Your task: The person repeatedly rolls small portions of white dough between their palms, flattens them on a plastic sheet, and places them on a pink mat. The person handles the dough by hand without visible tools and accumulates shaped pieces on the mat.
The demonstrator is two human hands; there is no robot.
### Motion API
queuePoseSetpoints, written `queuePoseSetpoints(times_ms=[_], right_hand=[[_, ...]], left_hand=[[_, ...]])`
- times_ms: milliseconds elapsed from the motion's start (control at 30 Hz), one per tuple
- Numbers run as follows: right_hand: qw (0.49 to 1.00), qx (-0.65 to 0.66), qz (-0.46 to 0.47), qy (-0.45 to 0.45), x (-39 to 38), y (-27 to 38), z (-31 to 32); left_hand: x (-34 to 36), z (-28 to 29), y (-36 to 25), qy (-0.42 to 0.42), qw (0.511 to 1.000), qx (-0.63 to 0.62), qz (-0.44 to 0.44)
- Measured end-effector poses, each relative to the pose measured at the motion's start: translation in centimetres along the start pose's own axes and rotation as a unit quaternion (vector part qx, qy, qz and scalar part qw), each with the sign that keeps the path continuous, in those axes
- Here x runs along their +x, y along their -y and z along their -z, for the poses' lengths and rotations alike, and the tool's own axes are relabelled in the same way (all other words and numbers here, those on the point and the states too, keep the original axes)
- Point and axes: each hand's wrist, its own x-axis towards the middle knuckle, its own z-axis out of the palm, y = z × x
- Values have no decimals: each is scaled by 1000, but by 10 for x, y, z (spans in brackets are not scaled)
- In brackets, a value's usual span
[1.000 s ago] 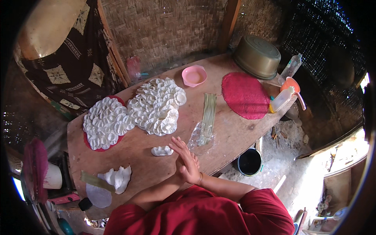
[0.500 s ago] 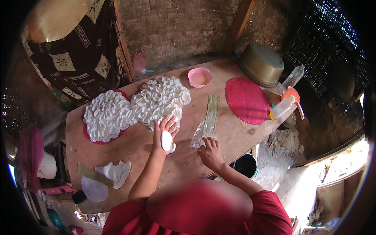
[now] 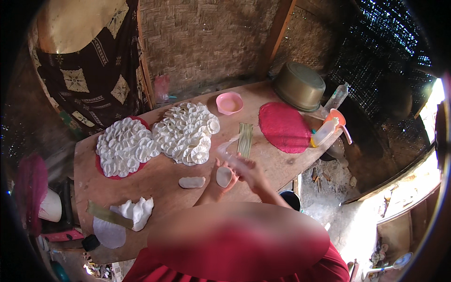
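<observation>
Right hand (image 3: 253, 175) now grips clear plastic (image 3: 232, 160), lifted, 12 o'clock of white disc (image 3: 224, 177) on open left hand (image 3: 227, 189): both loaded.

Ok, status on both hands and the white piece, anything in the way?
Left hand open, flat white piece on palm. Right hand gripping clear plastic. White lump beside left forearm, nothing plainly blocking.

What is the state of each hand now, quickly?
Left hand: open, flat white piece on the palm.
Right hand: holding clear plastic, blurred.
</observation>
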Motion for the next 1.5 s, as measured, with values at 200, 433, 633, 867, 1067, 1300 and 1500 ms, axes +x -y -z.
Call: queuePoseSetpoints(times_ms=[200,433,633,867,1067,1300,1500], right_hand=[[940,-278,188,-61,-2,-65,-12],[898,-346,254,-95,-6,-8,13],[947,-281,100,-116,106,-36,86],[810,-551,176,-99,128,-102,100],[758,-639,114,-66,114,-88,99],[754,-636,147,-69,147,-75,116],[747,-647,122,-92,190,-58,132]], left_hand=[[-26,-16,15,-329,933,-88,-113],[-16,-36,24,-494,809,314,-57],[-18,-35,50,-127,285,942,125],[-19,-37,56,-65,109,966,226],[-14,-32,53,-61,93,965,238],[-13,-36,53,-39,69,965,251],[-13,-35,51,-41,90,968,231]])
